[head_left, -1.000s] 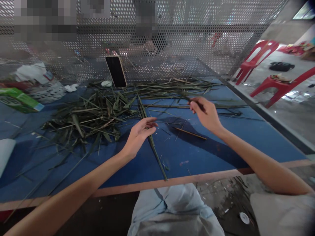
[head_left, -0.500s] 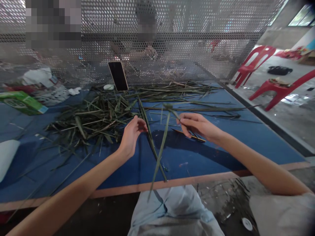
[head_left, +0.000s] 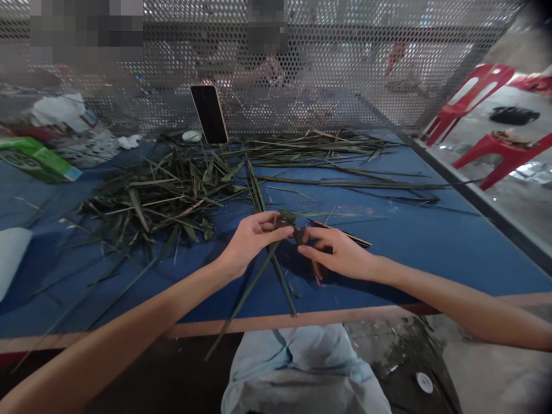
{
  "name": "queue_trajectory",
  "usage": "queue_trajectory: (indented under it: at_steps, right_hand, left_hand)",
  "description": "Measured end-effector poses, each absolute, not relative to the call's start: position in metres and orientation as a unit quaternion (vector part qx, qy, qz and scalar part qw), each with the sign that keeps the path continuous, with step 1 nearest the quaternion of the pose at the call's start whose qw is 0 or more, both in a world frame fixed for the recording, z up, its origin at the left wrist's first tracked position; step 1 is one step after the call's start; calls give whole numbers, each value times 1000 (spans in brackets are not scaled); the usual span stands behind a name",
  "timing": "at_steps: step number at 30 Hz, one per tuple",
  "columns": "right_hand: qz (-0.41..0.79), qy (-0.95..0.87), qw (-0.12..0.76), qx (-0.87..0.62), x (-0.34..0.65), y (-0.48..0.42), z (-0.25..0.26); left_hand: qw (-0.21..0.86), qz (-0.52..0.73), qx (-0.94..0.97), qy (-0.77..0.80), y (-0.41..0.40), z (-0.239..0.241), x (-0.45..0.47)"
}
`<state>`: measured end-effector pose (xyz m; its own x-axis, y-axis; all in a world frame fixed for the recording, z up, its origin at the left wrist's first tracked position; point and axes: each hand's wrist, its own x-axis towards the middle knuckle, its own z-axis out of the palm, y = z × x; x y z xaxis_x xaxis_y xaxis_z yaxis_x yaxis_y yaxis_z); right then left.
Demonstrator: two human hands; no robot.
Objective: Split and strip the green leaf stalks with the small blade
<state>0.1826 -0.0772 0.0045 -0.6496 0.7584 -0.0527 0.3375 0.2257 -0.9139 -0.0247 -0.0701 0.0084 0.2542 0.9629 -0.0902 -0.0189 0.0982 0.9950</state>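
Observation:
My left hand (head_left: 261, 234) pinches a folded or woven bit of green leaf strip (head_left: 287, 218) between thumb and fingers. From the other side my right hand (head_left: 338, 248) closes on the same piece, its thumb and fingertips together at the near end. A long leaf tail (head_left: 237, 307) runs from the piece down past the table edge. Beneath the hands a separate leaf strip (head_left: 284, 284) lies lengthwise on the blue table (head_left: 366, 282). Partly behind my right hand rests a thin dark pointed thing with a yellow edge (head_left: 361, 240); its kind is unclear.
A heap of cut leaf pieces (head_left: 168, 198) spreads on the left, with long leaf strips (head_left: 319, 149) along the back. A phone (head_left: 210, 115) leans on the perforated metal screen (head_left: 328, 69). A green carton (head_left: 38, 161) stands left; red chairs (head_left: 485, 92) are beyond the right side.
My right hand has brought the folded leaf strip left and nearer to me. My left hand has moved right and taken hold of it. The long tail has swung left.

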Motion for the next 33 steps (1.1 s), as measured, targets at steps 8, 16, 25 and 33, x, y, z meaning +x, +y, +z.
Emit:
queue_trajectory:
  at_steps: [8,16,25,33]
  right_hand:
    - [82,-901,189,-382,197,-65,8]
    - [-170,-869,91,-456,209,-47,3]
    - [-102,-880,95,-455,218,-39,6]
    - [441,-798,208,-355,202,-68,9]
  left_hand:
    - [629,412,494,438,-67,9,-31]
    - [634,413,483,441,-61,7,-36]
    - [635,413,490,431,-61,5,-36]
    - [639,388,519,416,-67,7,-32]
